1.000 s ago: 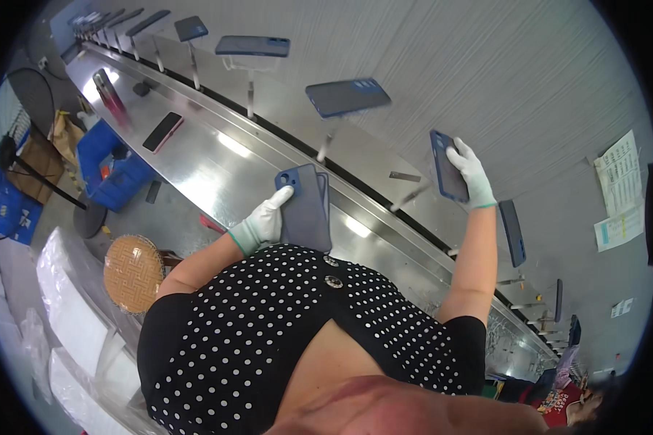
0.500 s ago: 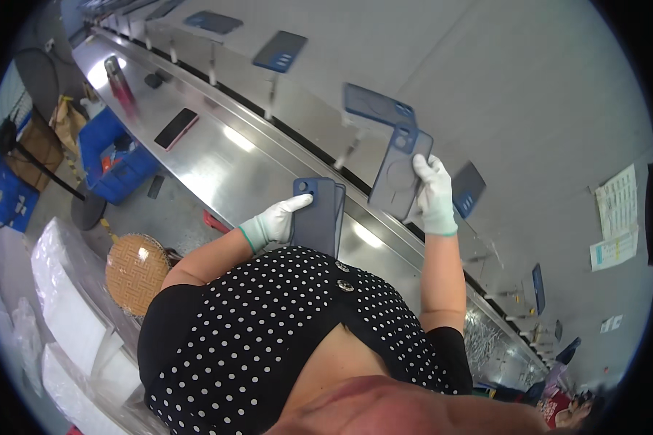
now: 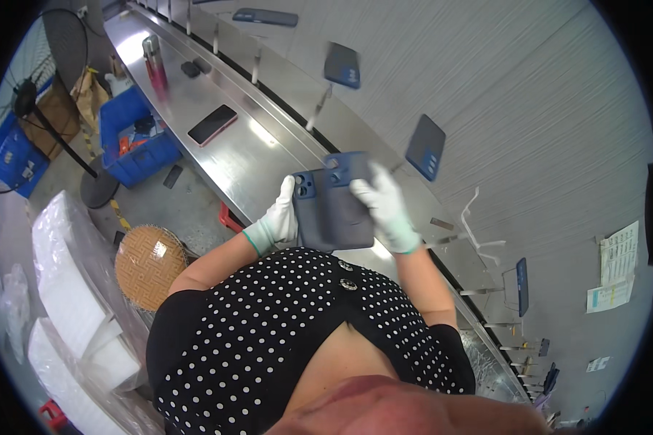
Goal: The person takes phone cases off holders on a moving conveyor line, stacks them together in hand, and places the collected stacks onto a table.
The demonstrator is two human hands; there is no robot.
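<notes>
Wearing a white glove, my left hand (image 3: 276, 222) grips a stack of dark blue phone cases (image 3: 310, 221) in front of my chest, thumb along its left edge. My right hand (image 3: 389, 209), also gloved and blurred by motion, holds another dark blue phone case (image 3: 348, 217) by its right side. That case overlaps the right part of the stack, its camera cutouts at the top. Whether it rests fully on the stack I cannot tell. More phone cases (image 3: 426, 147) sit on holders along the line beyond my hands.
A steel bench (image 3: 247, 170) runs diagonally, bearing a phone (image 3: 212, 125) and a bottle (image 3: 154, 67). A wire holder (image 3: 479, 226) stands right of my right hand. At the left are a blue crate (image 3: 139, 148), a woven stool (image 3: 151, 267), a fan (image 3: 26, 98) and plastic-wrapped white material (image 3: 69, 268).
My right hand has come down and left from the line with a phone case, bringing it against the stack in my left hand. The view has shifted, and cases on the line appear farther right.
</notes>
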